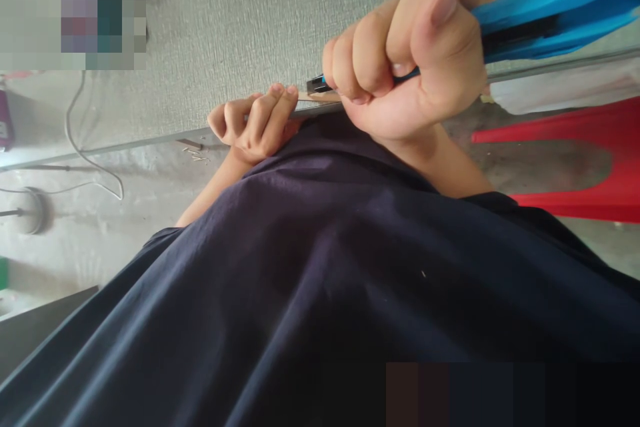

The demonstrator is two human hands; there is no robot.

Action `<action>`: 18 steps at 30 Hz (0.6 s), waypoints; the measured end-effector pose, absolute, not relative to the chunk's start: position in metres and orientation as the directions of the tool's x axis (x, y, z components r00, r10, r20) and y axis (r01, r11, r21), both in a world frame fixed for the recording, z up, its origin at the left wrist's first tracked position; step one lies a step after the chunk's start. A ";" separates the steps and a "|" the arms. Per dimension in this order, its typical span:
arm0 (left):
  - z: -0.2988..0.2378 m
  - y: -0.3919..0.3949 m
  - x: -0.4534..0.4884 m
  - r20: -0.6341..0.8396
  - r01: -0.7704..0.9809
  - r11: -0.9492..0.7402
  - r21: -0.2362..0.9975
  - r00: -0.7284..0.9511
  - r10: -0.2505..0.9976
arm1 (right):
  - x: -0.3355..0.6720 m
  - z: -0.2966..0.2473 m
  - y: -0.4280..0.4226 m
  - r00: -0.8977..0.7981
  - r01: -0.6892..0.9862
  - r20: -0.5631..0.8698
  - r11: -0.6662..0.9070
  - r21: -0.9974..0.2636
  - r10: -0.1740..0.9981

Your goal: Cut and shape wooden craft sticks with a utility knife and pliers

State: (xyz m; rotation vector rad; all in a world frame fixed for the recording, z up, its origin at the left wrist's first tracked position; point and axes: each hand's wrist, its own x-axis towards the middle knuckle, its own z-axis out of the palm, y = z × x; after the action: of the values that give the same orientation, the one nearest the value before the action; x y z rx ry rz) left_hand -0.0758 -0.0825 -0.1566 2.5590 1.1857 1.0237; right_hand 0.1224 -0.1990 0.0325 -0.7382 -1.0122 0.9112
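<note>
My right hand (pixel 415 47) is closed in a fist around a long blue-and-black tool (pixel 555 10). Its broad blue end sticks out to the right, and its narrow black tip shows past my little finger; I cannot tell its exact kind. Just under that tip lies a thin tan strip (pixel 320 97), wood-like, along the table edge. To its left, my left hand (pixel 263 120) has its fingers bent together over the edge, pressing the strip's near end. My palms hide part of both things.
A grey textured table (pixel 240 20) runs across the top, its edge against my dark shirt (pixel 300 247). A red plastic stool (pixel 620 160) stands at the right. On the left are a grey cable (pixel 70 113) and small sticks (pixel 195 155) on the floor.
</note>
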 end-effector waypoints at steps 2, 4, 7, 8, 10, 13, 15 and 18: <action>-0.157 -0.083 -0.078 0.499 0.625 -0.667 0.404 0.460 0.734 | 0.122 0.033 -0.200 0.245 -0.269 0.372 0.431 -0.861 0.895; -0.158 -0.084 -0.081 0.476 0.649 -0.649 0.398 0.458 0.750 | 0.121 0.033 -0.199 0.246 -0.271 0.368 0.428 -0.862 0.897; -0.163 -0.085 -0.084 0.488 0.680 -0.638 0.361 0.445 0.750 | 0.119 0.031 -0.198 0.271 -0.304 0.376 0.449 -0.840 0.886; -0.164 -0.085 -0.083 0.499 0.680 -0.640 0.357 0.441 0.746 | 0.119 0.031 -0.198 0.280 -0.319 0.382 0.461 -0.828 0.881; -0.167 -0.083 -0.083 0.511 0.672 -0.646 0.363 0.436 0.741 | 0.118 0.031 -0.198 0.295 -0.348 0.392 0.480 -0.805 0.872; -0.168 -0.081 -0.081 0.497 0.667 -0.634 0.393 0.426 0.756 | 0.119 0.030 -0.199 0.330 -0.362 0.388 0.495 -0.790 0.861; -0.166 -0.080 -0.080 0.485 0.662 -0.627 0.410 0.424 0.765 | 0.121 0.028 -0.198 0.358 -0.347 0.383 0.503 -0.792 0.851; -0.157 -0.081 -0.076 0.489 0.643 -0.634 0.431 0.424 0.762 | 0.124 0.024 -0.196 0.360 -0.359 0.415 0.535 -0.765 0.835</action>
State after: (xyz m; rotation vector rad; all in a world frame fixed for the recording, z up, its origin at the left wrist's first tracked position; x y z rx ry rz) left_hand -0.0764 -0.0814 -0.1573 2.4962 1.2456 0.9996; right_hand 0.1245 -0.1958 0.0240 -0.6246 -0.8946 0.8373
